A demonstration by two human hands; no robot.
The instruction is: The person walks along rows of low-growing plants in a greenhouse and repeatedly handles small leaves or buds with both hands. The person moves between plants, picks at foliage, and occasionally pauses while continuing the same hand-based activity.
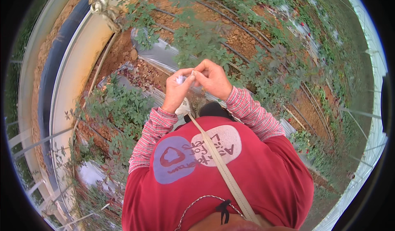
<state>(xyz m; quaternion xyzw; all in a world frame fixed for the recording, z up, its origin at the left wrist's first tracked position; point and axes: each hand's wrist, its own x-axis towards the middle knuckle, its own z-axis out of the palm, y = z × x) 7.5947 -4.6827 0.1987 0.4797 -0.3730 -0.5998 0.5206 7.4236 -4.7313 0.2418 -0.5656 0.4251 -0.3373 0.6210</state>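
Observation:
My left hand [179,87] and my right hand [213,78] meet in front of my chest, fingertips nearly touching. Between the thumbs and fingers they pinch a small, thin whitish piece of material [180,79], partly hidden by the fingers; what it is exactly, I cannot tell. A small whitish bag [183,107] hangs at my waist on a beige strap [216,154] that crosses my red shirt. Checked sleeves reach to both wrists.
Leafy rose bushes [197,35] grow ahead and on both sides, over reddish soil. Plastic mulch sheeting [160,53] and black irrigation hoses [243,29] run between them. At the left stands a pale greenhouse side wall [75,52]; a knotted rope [103,7] hangs at upper left.

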